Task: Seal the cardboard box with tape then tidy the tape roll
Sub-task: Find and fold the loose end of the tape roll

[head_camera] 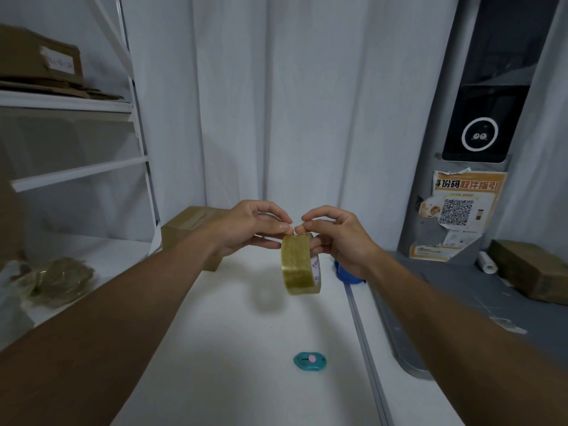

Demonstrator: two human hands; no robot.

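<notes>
A yellowish clear tape roll (298,265) hangs in the air above the white table (246,348). My right hand (341,241) grips the roll through its core, thumb and forefinger pinched at the roll's top edge. My left hand (255,229) pinches the tape's loose end at the same spot, fingertips almost touching the right hand's. The cardboard box (190,226) stands behind my left forearm at the table's far left, with a tape strip along its top seam; its right part is hidden by my hand.
A small teal cutter (310,361) lies on the table near me. A blue object (345,275) sits behind my right hand. Crumpled tape or plastic (58,279) lies left. White shelving with cardboard (40,59) stands left. A grey counter right holds a box (531,272) and a paper roll (487,262).
</notes>
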